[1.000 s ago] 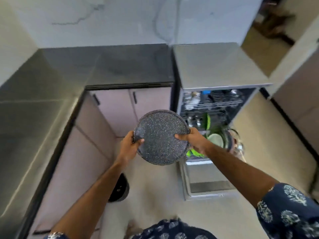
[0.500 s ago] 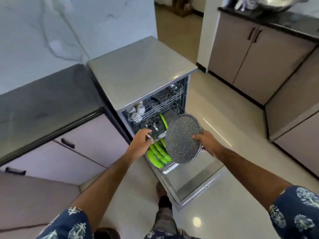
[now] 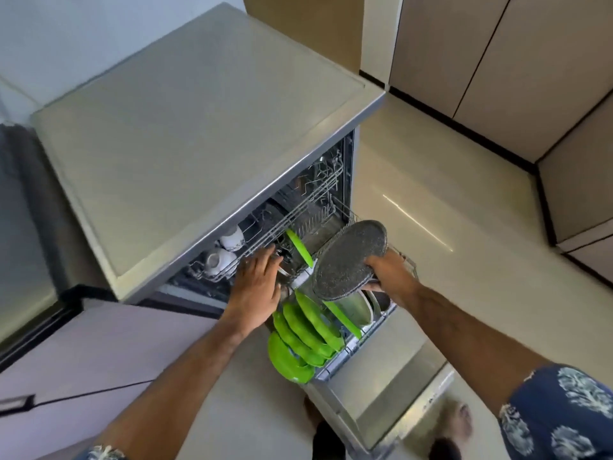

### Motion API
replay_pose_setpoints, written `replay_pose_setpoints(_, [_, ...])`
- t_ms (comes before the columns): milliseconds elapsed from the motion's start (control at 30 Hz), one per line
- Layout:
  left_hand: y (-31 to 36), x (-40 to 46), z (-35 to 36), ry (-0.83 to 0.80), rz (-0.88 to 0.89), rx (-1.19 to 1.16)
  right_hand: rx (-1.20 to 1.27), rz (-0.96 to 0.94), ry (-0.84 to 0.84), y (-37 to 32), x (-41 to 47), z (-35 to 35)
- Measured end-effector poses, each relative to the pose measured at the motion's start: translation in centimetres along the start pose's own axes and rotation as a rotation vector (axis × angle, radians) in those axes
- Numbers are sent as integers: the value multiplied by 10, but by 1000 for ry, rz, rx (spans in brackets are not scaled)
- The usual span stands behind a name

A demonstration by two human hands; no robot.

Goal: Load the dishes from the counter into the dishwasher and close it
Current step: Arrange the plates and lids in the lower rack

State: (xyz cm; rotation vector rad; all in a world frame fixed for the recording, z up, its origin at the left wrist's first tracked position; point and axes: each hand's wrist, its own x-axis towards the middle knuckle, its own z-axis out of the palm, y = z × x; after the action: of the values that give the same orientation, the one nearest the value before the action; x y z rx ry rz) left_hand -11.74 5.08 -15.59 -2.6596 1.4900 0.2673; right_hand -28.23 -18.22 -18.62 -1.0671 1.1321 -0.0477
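The dishwasher stands open with its door folded down and its lower rack pulled out. My right hand grips a round speckled grey plate by its near edge and holds it tilted just above the middle of the lower rack. My left hand reaches to the rack's left side, fingers stretched forward and touching a steel rim there. Several green plates stand in the rack's near end. A steel vessel sits under the grey plate.
The upper rack holds white cups at its left. A dark counter and pale cabinet fronts lie to the left. More cabinets line the far right across the pale floor. My feet stand by the door.
My left hand let go of the grey plate and moved to the rack. The right hand carried the plate over from the counter side and lowered it over the lower rack.
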Motion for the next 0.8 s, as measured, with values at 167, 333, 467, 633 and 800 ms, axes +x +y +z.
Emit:
replay_pose_setpoints(167, [-12, 54, 53, 44, 94, 221, 53, -38, -59, 15, 107, 1])
replay_pose_setpoints(333, [-20, 99, 91, 105, -1, 301, 41, -112, -91, 17, 181, 6])
replay_pose_setpoints(467, [-35, 133, 111, 203, 9, 332, -9, -207, -61, 13, 231, 18])
replay_pose_setpoints(633, [-52, 148, 121, 263, 84, 380, -330, -315, -35, 16, 280, 35])
replay_pose_setpoints(800, [-50, 149, 126, 303, 74, 360, -592, -428, -10, 25, 302, 56])
